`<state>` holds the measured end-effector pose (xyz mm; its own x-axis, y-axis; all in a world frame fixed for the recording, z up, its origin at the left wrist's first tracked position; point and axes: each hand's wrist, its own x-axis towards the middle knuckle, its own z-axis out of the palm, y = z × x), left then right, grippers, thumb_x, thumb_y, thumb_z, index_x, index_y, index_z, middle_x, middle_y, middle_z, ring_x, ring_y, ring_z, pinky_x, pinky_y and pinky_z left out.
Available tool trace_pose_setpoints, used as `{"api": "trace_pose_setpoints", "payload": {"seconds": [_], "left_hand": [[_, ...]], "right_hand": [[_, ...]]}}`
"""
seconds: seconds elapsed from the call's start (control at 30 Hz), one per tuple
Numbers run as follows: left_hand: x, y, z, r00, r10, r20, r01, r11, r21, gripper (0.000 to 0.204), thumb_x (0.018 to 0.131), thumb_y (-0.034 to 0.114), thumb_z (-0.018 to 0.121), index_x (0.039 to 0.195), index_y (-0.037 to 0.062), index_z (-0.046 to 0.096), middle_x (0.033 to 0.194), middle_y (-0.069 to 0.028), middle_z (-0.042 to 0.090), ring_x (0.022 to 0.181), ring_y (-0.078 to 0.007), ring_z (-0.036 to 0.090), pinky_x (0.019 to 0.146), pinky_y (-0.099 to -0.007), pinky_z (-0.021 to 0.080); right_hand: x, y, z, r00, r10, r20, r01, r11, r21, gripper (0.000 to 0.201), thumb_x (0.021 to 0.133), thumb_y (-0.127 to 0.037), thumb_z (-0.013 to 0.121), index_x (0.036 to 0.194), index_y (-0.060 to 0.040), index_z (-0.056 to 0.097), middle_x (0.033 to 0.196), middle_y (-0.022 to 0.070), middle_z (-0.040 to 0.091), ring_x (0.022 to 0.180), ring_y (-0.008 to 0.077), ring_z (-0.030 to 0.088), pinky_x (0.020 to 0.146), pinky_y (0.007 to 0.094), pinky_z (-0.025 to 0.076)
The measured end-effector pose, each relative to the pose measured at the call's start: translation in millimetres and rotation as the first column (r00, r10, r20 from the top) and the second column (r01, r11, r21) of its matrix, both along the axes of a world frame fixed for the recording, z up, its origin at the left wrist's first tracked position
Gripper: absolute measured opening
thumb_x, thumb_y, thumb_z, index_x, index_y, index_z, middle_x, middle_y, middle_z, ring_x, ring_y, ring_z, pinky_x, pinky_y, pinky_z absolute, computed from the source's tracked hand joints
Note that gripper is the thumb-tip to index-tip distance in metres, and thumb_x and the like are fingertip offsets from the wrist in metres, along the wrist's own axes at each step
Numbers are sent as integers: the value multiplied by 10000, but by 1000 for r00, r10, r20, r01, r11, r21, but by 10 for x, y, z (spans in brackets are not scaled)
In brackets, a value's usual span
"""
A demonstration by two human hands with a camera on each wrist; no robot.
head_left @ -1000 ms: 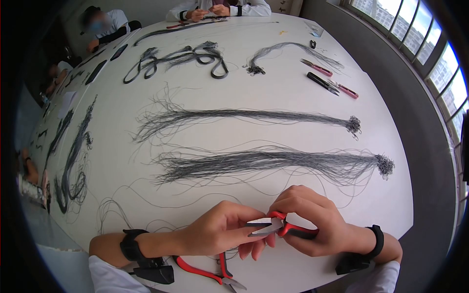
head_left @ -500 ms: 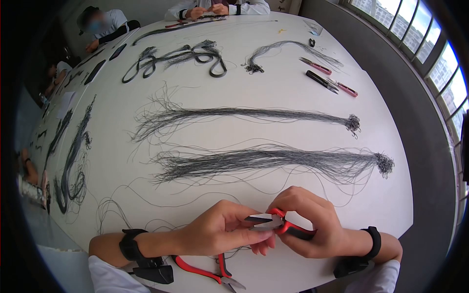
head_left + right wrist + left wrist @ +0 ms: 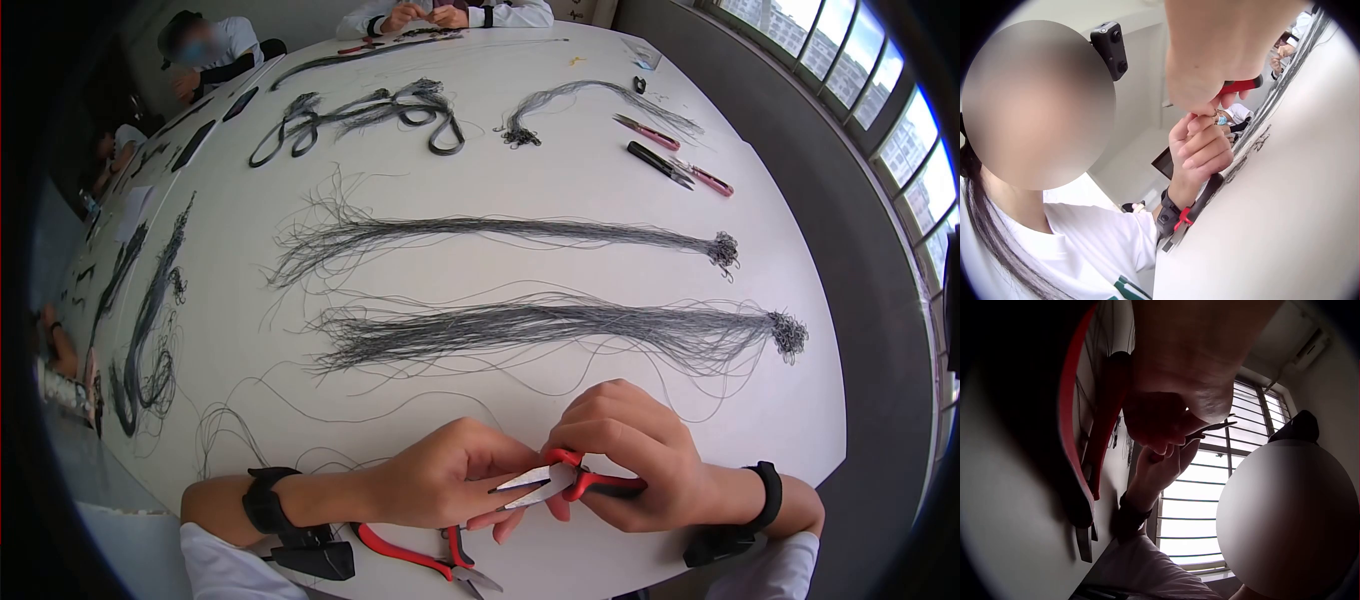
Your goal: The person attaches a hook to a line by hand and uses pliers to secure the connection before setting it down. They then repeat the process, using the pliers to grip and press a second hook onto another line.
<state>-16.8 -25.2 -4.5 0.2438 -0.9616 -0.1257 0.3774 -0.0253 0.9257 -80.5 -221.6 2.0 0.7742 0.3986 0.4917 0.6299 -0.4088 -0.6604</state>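
My right hand [image 3: 635,455] grips red-and-black handled pliers [image 3: 562,478]; their metal jaws stand apart and point left, across the fingers of my left hand [image 3: 435,480]. In the right wrist view the left hand [image 3: 1202,149] has curled fingers, with thumb and index close together beside the right hand. A thin dark line [image 3: 440,397] curves over the table into the left fingers; its end is hidden in them. Under the left forearm lies a second pair of red-handled pliers [image 3: 400,552], its handles spread.
Two long bundles of dark strands [image 3: 560,325], hook-like curls massed at their right ends, lie beyond the hands. Thread snips [image 3: 660,165] are at the back right. Looped dark bundles [image 3: 370,115] lie further off. Other people sit around the table, one person's hands [image 3: 425,17] at the far edge.
The pliers in my right hand have tipped slightly left and down, their jaws now in front of the left fingers. The left fingers have shifted behind them. The second pliers stay put.
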Motion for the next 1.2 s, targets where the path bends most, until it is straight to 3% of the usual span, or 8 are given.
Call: {"api": "trace_pose_setpoints", "payload": {"seconds": [0.13, 0.2, 0.33, 0.43, 0.5, 0.6, 0.9, 1.2], "left_hand": [[18, 32, -21, 995, -38, 92, 32, 997, 65, 275, 947, 109, 407, 962, 20, 667, 553, 11, 518, 481, -23, 445, 427, -186, 313], [28, 49, -41, 999, -21, -35, 24, 996, 84, 308, 957, 126, 376, 969, 28, 667, 572, 4, 549, 449, -16, 408, 413, -181, 305], [48, 53, -1, 998, -50, -35, 55, 985, 166, 307, 957, 133, 371, 982, 26, 658, 582, -1, 565, 439, -17, 388, 400, -181, 295], [47, 35, -5, 994, -93, -53, 100, 983, 152, 341, 969, 162, 356, 1037, -87, 581, 668, -68, 608, 561, -76, 498, 519, -214, 372], [25, 22, -24, 997, -46, -67, 54, 991, 124, 290, 955, 134, 375, 996, 10, 634, 558, 7, 536, 442, -30, 402, 414, -186, 299], [18, 14, -6, 998, -57, 25, 55, 994, 89, 291, 954, 138, 373, 969, -1, 628, 557, 5, 531, 445, -45, 398, 445, -191, 312], [25, 32, 16, 995, -26, -93, 41, 987, 155, 284, 954, 143, 368, 953, -13, 605, 550, 28, 413, 475, -44, 312, 463, -204, 271], [-43, 16, -28, 993, 106, -56, -93, 975, 203, 280, 966, 161, 376, 1001, -13, 593, 579, 42, 398, 499, -41, 293, 458, -209, 248]], "right_hand": [[2, -2, -15, 999, 14, 41, -13, 999, -31, 360, 603, -26, 689, 941, -6, 568, 802, 86, 539, 707, 242, 524, 623, 326, 397], [5, 2, -19, 999, 17, 51, -15, 999, -34, 360, 603, -30, 689, 942, -5, 569, 803, 84, 537, 711, 242, 524, 627, 326, 400], [8, 1, -32, 996, 25, 86, -21, 998, -56, 366, 597, -38, 691, 942, -6, 571, 808, 81, 535, 717, 243, 525, 633, 327, 406], [14, -10, -43, 994, 15, 105, -7, 997, -77, 385, 582, -38, 691, 947, -7, 571, 810, 85, 536, 719, 242, 525, 633, 327, 407], [16, -17, -34, 995, -2, 102, 10, 997, -78, 398, 571, -32, 690, 950, -8, 571, 810, 87, 537, 718, 243, 524, 633, 328, 406], [17, -38, 1, 996, -28, 89, 36, 996, -83, 418, 555, -12, 686, 956, -9, 569, 810, 89, 538, 714, 247, 520, 632, 330, 405], [34, -55, 0, 998, -25, 51, 28, 998, -62, 437, 540, 34, 671, 961, -9, 564, 819, 99, 545, 711, 261, 518, 627, 334, 403], [33, -65, 2, 999, -4, 37, 7, 998, -67, 437, 547, 38, 665, 969, -10, 560, 825, 97, 546, 716, 259, 514, 636, 338, 403]]}}
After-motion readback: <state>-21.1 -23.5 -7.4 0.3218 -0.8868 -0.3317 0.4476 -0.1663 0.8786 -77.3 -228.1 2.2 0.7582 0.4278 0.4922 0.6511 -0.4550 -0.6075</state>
